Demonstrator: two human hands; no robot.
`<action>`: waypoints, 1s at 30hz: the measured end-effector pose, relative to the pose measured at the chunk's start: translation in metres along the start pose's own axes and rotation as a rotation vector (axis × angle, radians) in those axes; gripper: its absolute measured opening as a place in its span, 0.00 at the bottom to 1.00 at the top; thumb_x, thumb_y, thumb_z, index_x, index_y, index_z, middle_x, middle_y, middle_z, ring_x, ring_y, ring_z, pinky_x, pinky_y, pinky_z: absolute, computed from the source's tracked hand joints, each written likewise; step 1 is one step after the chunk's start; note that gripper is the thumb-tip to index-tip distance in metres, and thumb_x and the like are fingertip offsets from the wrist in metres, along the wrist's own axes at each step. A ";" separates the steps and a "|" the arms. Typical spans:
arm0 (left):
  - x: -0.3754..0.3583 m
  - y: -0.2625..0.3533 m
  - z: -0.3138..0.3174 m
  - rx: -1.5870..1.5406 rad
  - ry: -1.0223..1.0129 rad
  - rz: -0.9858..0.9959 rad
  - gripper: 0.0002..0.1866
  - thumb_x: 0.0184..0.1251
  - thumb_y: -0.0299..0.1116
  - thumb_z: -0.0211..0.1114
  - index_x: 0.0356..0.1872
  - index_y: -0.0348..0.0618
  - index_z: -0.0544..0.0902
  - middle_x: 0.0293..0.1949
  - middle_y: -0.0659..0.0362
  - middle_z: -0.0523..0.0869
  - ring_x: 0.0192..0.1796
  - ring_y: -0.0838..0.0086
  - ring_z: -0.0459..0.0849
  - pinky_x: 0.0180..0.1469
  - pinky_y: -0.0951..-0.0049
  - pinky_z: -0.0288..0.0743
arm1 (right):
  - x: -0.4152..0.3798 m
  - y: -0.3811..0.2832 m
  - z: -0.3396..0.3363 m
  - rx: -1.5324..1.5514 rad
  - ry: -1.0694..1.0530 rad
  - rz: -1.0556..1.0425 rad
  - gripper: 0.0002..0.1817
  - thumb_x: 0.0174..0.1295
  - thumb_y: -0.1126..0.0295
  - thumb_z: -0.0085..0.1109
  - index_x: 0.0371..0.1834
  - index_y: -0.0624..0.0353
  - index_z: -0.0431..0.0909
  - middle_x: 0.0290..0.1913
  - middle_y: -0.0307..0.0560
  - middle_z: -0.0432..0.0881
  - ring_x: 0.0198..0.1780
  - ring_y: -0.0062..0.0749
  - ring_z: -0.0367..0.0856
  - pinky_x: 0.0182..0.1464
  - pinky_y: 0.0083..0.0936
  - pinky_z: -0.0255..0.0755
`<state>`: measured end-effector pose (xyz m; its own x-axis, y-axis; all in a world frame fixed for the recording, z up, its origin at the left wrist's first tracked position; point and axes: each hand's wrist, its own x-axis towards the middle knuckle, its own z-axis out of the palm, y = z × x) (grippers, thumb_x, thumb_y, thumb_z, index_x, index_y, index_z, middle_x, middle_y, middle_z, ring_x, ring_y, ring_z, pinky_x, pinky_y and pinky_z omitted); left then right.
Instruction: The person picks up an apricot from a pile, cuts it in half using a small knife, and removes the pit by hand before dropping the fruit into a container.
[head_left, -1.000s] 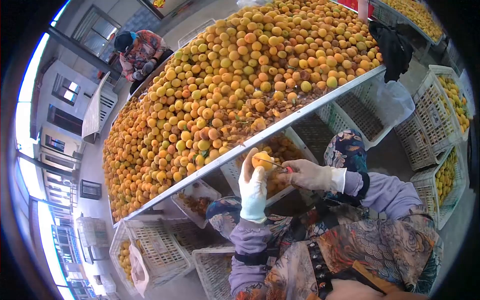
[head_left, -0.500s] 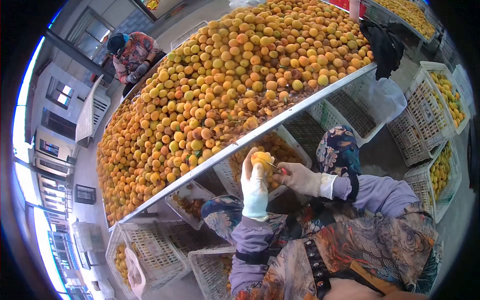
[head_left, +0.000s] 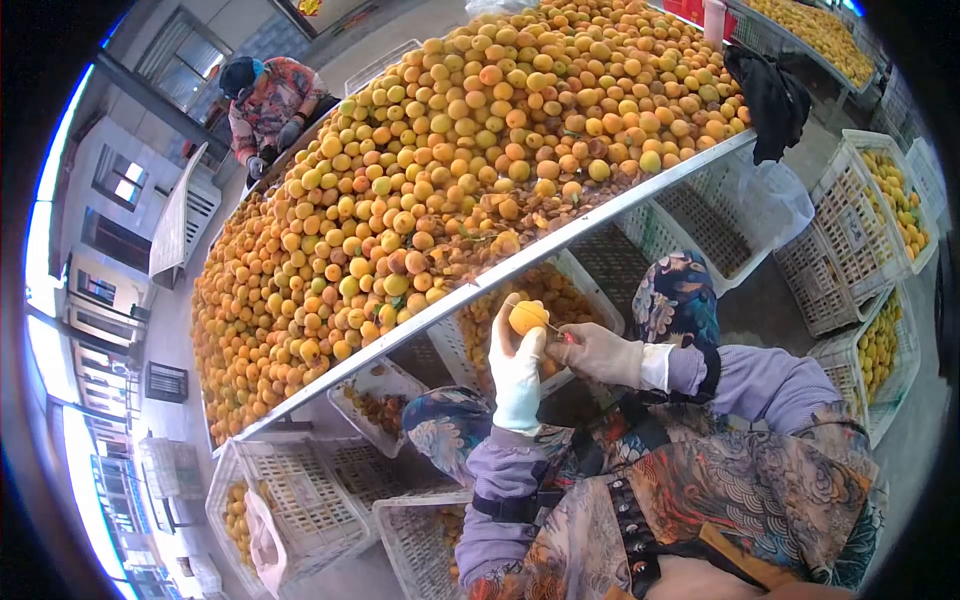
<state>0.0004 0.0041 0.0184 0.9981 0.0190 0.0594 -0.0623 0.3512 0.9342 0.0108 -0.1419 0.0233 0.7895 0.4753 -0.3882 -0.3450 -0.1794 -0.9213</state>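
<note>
My left hand (head_left: 515, 375), in a white glove, grips a yellow apricot (head_left: 528, 317) between thumb and fingers. In my gloved right hand (head_left: 600, 355) is a small knife (head_left: 553, 330); its thin blade reaches to the apricot's right side, and most of the handle is hidden in my fist. Both hands are just in front of the table's metal edge. Below them a crate (head_left: 590, 275) holds orange fruit pieces. A big heap of apricots (head_left: 430, 180) covers the sloping table beyond.
White crates (head_left: 300, 500) stand at lower left, one with a pale cloth over its side. Stacked crates of fruit (head_left: 860, 220) are on the right. A black cloth (head_left: 768, 100) hangs at the table corner. Another person (head_left: 275, 110) works across the table at upper left.
The apricot has turned in my left hand, which has tilted slightly. The knife blade, earlier across the fruit's front, now shows shorter at its right side. My right hand has barely shifted.
</note>
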 end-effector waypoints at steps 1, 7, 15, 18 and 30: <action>0.000 -0.005 -0.001 -0.005 0.002 0.001 0.27 0.66 0.30 0.60 0.64 0.36 0.64 0.54 0.52 0.77 0.54 0.70 0.77 0.60 0.72 0.68 | 0.003 0.005 0.000 -0.014 0.000 -0.010 0.20 0.65 0.53 0.56 0.36 0.63 0.74 0.25 0.37 0.73 0.28 0.22 0.68 0.33 0.25 0.67; -0.004 -0.027 -0.009 -0.165 0.048 -0.188 0.19 0.73 0.41 0.51 0.52 0.35 0.73 0.44 0.54 0.82 0.45 0.73 0.79 0.46 0.78 0.74 | 0.006 0.034 0.016 0.004 0.110 -0.234 0.19 0.66 0.55 0.54 0.42 0.63 0.76 0.29 0.38 0.77 0.33 0.21 0.70 0.38 0.24 0.69; 0.000 -0.003 0.001 -0.057 -0.047 -0.052 0.25 0.71 0.34 0.54 0.64 0.36 0.62 0.54 0.50 0.76 0.52 0.69 0.78 0.57 0.71 0.71 | 0.004 0.007 0.003 0.007 0.017 -0.012 0.19 0.65 0.54 0.55 0.38 0.63 0.75 0.27 0.38 0.78 0.30 0.22 0.72 0.34 0.24 0.68; 0.004 -0.003 -0.003 0.021 -0.051 -0.033 0.26 0.66 0.27 0.56 0.64 0.35 0.62 0.53 0.50 0.77 0.51 0.68 0.79 0.58 0.71 0.71 | 0.002 -0.004 0.001 -0.019 -0.017 0.090 0.19 0.65 0.55 0.54 0.40 0.64 0.75 0.29 0.40 0.78 0.33 0.23 0.73 0.37 0.26 0.69; -0.006 -0.028 0.004 -0.275 0.091 -0.327 0.17 0.72 0.41 0.54 0.51 0.38 0.73 0.41 0.55 0.82 0.41 0.71 0.81 0.46 0.73 0.76 | -0.004 0.008 0.008 0.034 0.026 0.093 0.17 0.65 0.56 0.53 0.38 0.62 0.76 0.24 0.36 0.74 0.26 0.19 0.69 0.30 0.23 0.65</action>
<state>-0.0036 -0.0097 -0.0065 0.9620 -0.0568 -0.2671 0.2484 0.5882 0.7696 0.0012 -0.1385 0.0171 0.7661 0.4354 -0.4729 -0.4341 -0.1920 -0.8801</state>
